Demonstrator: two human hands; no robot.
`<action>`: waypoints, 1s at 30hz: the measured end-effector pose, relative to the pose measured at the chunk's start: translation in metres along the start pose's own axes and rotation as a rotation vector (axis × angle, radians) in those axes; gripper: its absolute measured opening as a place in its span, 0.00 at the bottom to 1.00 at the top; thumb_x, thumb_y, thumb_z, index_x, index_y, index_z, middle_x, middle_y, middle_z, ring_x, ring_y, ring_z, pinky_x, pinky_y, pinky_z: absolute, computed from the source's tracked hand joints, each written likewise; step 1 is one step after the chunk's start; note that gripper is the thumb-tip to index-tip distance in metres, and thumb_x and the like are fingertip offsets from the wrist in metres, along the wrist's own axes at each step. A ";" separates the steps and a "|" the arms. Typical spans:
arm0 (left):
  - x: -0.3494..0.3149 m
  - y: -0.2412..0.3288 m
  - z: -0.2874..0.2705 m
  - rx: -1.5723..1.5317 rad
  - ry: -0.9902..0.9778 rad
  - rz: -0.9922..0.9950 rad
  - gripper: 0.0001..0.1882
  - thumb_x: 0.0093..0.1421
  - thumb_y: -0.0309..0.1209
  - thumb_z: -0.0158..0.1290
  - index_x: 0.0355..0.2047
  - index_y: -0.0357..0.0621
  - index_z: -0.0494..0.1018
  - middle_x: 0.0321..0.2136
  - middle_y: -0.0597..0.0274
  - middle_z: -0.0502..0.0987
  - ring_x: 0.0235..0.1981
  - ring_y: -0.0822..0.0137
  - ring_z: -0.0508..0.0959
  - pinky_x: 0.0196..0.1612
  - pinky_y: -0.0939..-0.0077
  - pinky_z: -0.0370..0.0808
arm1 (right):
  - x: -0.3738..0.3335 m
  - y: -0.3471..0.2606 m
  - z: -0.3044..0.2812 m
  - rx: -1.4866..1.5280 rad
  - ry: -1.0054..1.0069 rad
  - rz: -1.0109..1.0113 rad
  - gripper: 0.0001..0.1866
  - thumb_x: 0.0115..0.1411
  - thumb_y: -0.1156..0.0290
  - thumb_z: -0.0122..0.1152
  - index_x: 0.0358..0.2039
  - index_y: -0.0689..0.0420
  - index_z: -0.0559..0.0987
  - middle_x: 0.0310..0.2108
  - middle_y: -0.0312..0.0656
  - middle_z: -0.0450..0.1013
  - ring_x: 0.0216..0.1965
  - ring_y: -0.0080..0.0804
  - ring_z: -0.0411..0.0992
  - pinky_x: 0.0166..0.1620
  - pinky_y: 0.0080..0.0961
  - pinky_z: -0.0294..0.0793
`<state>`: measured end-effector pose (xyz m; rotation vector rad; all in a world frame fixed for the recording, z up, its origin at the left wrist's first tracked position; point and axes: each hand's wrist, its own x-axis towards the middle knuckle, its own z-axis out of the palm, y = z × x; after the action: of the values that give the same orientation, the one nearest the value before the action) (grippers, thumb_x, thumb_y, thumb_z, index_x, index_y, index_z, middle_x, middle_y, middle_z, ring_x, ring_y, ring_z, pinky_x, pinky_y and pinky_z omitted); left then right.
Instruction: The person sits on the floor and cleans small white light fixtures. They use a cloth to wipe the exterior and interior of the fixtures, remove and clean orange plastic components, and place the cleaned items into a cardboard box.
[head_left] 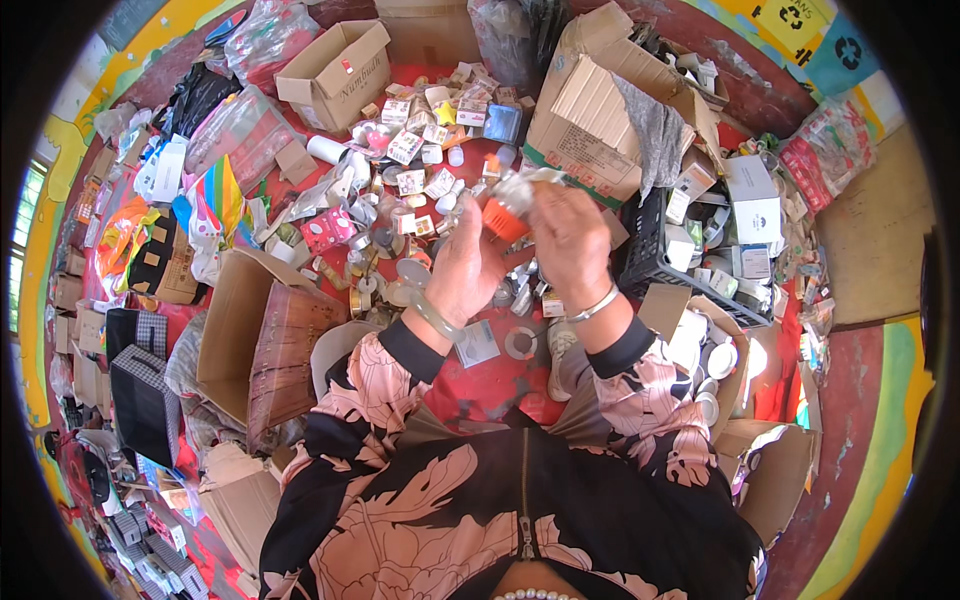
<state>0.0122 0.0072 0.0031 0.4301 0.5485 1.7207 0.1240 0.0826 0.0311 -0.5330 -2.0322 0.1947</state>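
Note:
A small clear plastic container with an orange-red band (507,218) is held up in front of me, above the heap of packages. My right hand (572,235) has its fingers curled against the right side of it and is slightly blurred. On the other side is my left hand (465,258), thumb stretched upward and palm turned toward the container. The left fingers reach close under its lower end; whether they touch it, I cannot tell. Behind it lies a pile of small boxes and bottles (430,180).
A cardboard box (230,330) stands open on my left, another (335,75) at the far left. A large carton (590,130) leans at the far right beside a black crate (650,270) of packages. Near my right arm, a carton (735,370) holds round white lids.

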 end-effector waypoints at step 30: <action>-0.001 -0.006 -0.024 0.083 0.071 0.131 0.17 0.59 0.31 0.45 0.48 0.39 0.64 0.44 0.57 0.71 0.44 0.63 0.73 0.46 0.73 0.70 | -0.017 -0.025 0.006 -0.013 -0.440 0.136 0.28 0.59 0.64 0.47 0.58 0.63 0.59 0.61 0.55 0.52 0.63 0.51 0.47 0.63 0.41 0.44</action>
<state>0.0037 0.0043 -0.0205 0.4737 0.6572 1.8488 0.1187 0.0528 0.0238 -0.6832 -2.4245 0.4106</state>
